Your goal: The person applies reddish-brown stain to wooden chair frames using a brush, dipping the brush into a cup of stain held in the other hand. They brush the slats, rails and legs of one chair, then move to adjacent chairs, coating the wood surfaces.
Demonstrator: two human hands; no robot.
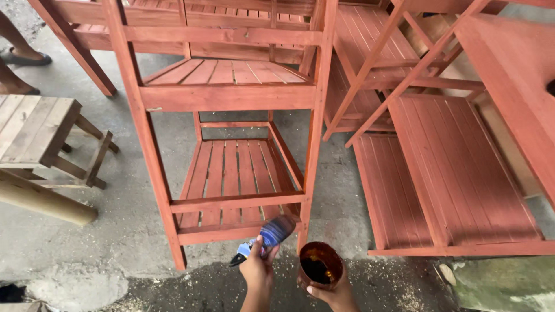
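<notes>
My left hand [258, 273] is closed around a paintbrush [272, 236] with a bluish body and a dark handle end. The brush is blurred and its head points up at the bottom rail of a red-brown wooden shelf rack [228, 97]. Just to the right, my right hand [334, 294] holds a small round cup [319, 264] from below. The cup is stained brown and has dark liquid in it. Both hands are low in the view, in front of the rack's right front leg [312, 173].
More red-brown slatted racks [457, 173] lie and lean at the right. An unpainted wooden stool [34, 130] and a pale round pole [46, 202] are at the left. Another person's feet [20, 55] show at the top left. Sawdust lies on the concrete floor [127, 231].
</notes>
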